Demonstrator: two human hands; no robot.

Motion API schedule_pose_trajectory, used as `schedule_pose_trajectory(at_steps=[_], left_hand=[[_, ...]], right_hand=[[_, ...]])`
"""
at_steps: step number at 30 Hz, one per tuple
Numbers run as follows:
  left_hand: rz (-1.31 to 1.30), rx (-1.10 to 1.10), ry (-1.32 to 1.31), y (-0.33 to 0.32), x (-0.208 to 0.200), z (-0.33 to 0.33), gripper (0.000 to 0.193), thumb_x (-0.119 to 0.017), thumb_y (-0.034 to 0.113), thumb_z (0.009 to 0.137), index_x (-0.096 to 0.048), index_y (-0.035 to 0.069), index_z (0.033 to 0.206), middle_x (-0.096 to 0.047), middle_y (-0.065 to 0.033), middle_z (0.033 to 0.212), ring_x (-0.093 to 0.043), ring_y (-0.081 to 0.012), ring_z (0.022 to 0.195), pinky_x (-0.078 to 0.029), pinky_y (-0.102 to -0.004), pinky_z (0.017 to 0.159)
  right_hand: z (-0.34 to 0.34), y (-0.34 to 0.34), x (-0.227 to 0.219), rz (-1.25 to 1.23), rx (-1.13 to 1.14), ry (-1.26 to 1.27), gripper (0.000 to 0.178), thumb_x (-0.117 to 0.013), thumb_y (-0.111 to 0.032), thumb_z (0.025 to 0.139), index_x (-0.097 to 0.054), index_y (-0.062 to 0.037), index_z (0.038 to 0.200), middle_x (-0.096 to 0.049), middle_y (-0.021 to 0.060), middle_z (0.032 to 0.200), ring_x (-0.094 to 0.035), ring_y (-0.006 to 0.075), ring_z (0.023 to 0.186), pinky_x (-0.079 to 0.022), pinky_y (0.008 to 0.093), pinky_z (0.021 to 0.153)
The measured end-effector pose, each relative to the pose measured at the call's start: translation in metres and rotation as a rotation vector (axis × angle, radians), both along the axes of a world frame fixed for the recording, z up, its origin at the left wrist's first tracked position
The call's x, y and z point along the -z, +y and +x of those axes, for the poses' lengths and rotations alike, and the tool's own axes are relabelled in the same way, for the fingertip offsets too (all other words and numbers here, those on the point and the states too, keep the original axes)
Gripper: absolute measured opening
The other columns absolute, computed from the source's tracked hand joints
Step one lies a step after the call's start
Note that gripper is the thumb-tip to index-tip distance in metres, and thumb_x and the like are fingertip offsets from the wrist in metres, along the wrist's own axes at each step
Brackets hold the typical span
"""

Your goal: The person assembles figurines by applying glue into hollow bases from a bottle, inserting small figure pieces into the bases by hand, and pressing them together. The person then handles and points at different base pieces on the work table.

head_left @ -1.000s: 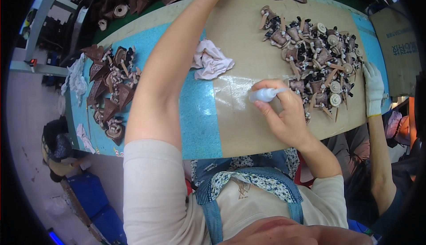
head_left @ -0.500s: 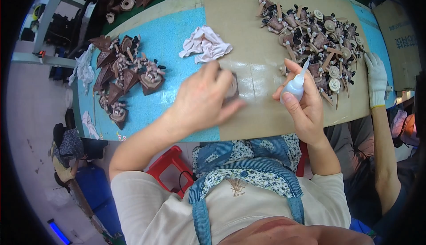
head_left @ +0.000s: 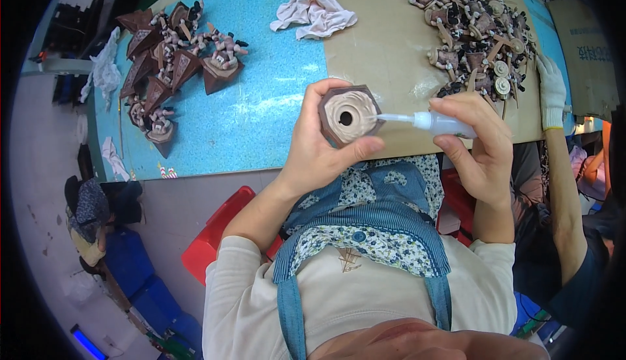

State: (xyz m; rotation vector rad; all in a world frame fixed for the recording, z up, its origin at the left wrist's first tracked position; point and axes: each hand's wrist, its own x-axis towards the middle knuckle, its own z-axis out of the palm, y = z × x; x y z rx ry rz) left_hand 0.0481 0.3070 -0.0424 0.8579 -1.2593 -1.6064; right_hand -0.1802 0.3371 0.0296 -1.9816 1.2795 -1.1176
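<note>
My left hand [head_left: 321, 148] is wrapped round a brown, many-sided figurine base [head_left: 355, 108], held above the table's near edge. Its pale, ringed face with a dark round hole points up toward me. In my right hand [head_left: 481, 148] is a small translucent squeeze bottle [head_left: 445, 124], gripped between thumb and fingers and lying sideways. The bottle's thin nozzle reaches left, its tip over the base's pale face near the hole. Whether any liquid comes out cannot be made out.
Brown pointed bases with small figures [head_left: 175, 67] lie piled on the blue mat at left. A crumpled white cloth [head_left: 313, 11] lies farther back. Many figurine parts [head_left: 486, 41] heap at right, beside a co-worker's gloved hand [head_left: 551, 89] and a cardboard box [head_left: 593, 67].
My left hand has lifted the brown base off the table toward me. My right hand has tipped the bottle from nozzle-up to sideways, bringing its tip to the base.
</note>
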Motion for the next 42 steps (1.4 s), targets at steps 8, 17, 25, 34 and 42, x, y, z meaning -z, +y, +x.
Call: schedule_pose_trajectory(at_steps=[8, 17, 25, 34, 42], left_hand=[[0.131, 0.17, 0.1, 0.015, -0.01, 0.002, 0.08, -0.091, 0.013, 0.066, -0.041, 0.003, 0.128, -0.058, -0.0062, 0.113, -0.056, -0.0135, 0.106, -0.047, -0.0294, 0.093], [0.158, 0.202, 0.169, 0.016, -0.012, -0.001, 0.08, -0.09, 0.011, 0.067, -0.039, 0.003, 0.128, -0.058, -0.006, 0.113, -0.056, -0.013, 0.106, -0.047, -0.0287, 0.092], [0.139, 0.226, 0.161, 0.013, -0.013, -0.003, 0.08, -0.09, 0.011, 0.067, -0.039, 0.003, 0.128, -0.058, -0.0057, 0.114, -0.056, -0.0126, 0.107, -0.047, -0.0289, 0.093], [0.203, 0.15, -0.01, 0.008, -0.021, 0.012, 0.073, -0.092, 0.022, 0.066, -0.045, 0.003, 0.12, -0.061, -0.0054, 0.109, -0.058, -0.012, 0.101, -0.049, -0.0285, 0.088], [-0.244, 0.08, -0.792, -0.002, -0.044, 0.037, 0.079, -0.093, 0.027, 0.061, -0.048, 0.0, 0.12, -0.061, -0.0094, 0.106, -0.063, -0.0222, 0.097, -0.05, -0.0309, 0.085]], right_hand=[[0.02, 0.004, -0.027, -0.196, -0.079, 0.268, 0.036, -0.074, 0.003, 0.066, -0.065, 0.0032, 0.1, -0.066, 0.0167, 0.088, -0.061, 0.0293, 0.07, -0.045, 0.0359, 0.061], [0.024, 0.005, -0.028, -0.275, -0.096, 0.34, 0.036, -0.072, -0.001, 0.062, -0.066, 0.0036, 0.097, -0.066, 0.016, 0.085, -0.057, 0.0257, 0.064, -0.039, 0.0343, 0.055], [0.022, 0.004, -0.029, -0.281, -0.094, 0.368, 0.041, -0.068, -0.001, 0.056, -0.066, 0.0041, 0.097, -0.066, 0.0163, 0.085, -0.057, 0.0253, 0.064, -0.039, 0.0346, 0.055], [0.009, 0.0, 0.002, 0.04, 0.038, -0.096, 0.037, -0.07, 0.006, 0.076, -0.057, 0.0056, 0.111, -0.063, 0.0151, 0.1, -0.062, 0.0213, 0.082, -0.051, 0.0328, 0.073], [0.03, -0.067, 0.059, 0.268, 0.02, -0.534, 0.035, -0.063, 0.003, 0.086, -0.055, 0.0034, 0.12, -0.063, 0.009, 0.114, -0.062, 0.0149, 0.101, -0.052, 0.0301, 0.087]])
